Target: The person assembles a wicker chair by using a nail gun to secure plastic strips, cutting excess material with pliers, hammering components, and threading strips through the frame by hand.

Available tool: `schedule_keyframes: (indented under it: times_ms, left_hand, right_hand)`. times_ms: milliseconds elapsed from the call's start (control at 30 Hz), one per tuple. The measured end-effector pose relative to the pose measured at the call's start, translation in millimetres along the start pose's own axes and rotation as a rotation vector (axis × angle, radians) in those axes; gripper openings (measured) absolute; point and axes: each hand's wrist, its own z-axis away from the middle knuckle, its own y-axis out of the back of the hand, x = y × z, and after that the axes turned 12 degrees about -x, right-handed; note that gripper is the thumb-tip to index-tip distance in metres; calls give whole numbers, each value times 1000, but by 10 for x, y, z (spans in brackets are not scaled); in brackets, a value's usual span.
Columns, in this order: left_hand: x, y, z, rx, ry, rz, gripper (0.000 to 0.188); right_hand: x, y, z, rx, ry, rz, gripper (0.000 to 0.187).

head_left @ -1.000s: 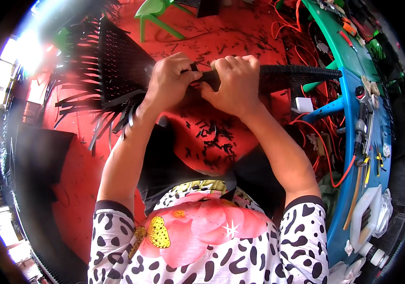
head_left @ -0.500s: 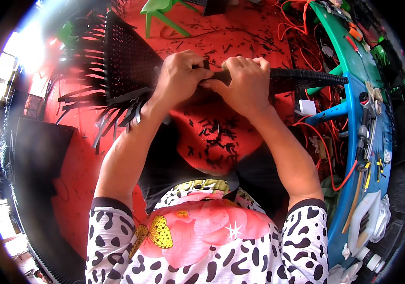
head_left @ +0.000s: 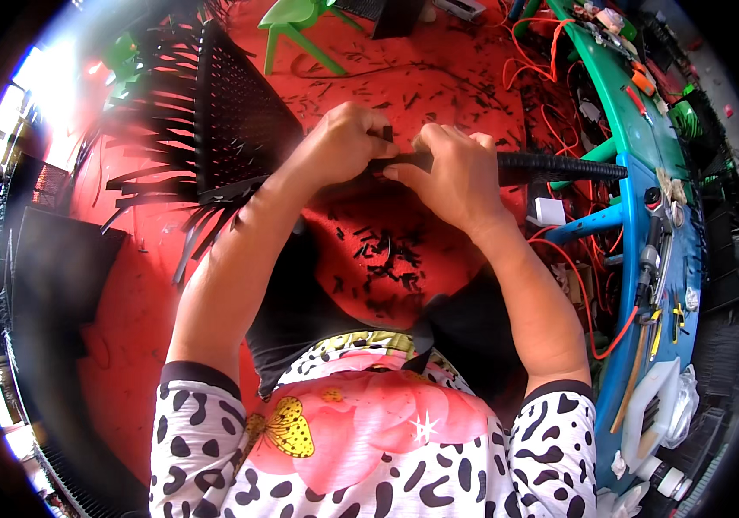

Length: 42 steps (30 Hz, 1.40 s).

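Observation:
A black woven plastic-strip piece (head_left: 240,121) spans the space ahead of me, its far-left side fringed with many loose strip ends (head_left: 162,104). Its narrow woven edge (head_left: 559,167) runs out to the right toward the blue table. My left hand (head_left: 339,148) is closed on a black strip at that edge, and a short strip end (head_left: 387,134) sticks up by its fingers. Close beside it, my right hand (head_left: 464,177) curls its fingers over the same edge, thumb pointing to the left hand. What lies under the fingers is partly hidden.
Black offcuts (head_left: 386,250) litter the red floor (head_left: 136,345). At right, a blue table (head_left: 633,233) and a green table (head_left: 620,86) hold hand tools. An orange cable (head_left: 589,319) hangs by them. A green stool (head_left: 296,26) stands at the far side; dark panels (head_left: 58,276) stand left.
Both hands have shifted slightly down in the picture. The right hand has drawn a little away from the left, widening the gap between them. The woven edge at right sits lower.

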Motion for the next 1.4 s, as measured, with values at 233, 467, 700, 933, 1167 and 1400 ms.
schedule_keyframes:
  times_ms: [233, 467, 700, 933, 1167, 1400]
  left_hand:
    - [-105, -184, -205, 71, -287, -250, 18]
    - [-97, -33, 17, 116, -80, -92, 19]
    - [-17, -71, 182, 27, 56, 38, 10]
    - [297, -152, 286, -42, 78, -8, 10]
    - [118, -88, 321, 6, 85, 66, 28]
    - [-34, 48, 85, 24, 50, 69, 26]
  right_hand:
    - [144, 136, 195, 145, 128, 24, 39]
    - [820, 476, 1059, 548, 59, -238, 28]
    - [2843, 1422, 2051, 257, -1161, 268, 70]
    - [4199, 1305, 2504, -136, -1222, 245, 58]
    - [3990, 1218, 2422, -31, -1254, 422, 42]
    - [2468, 1794, 1886, 22, -1098, 78, 43]
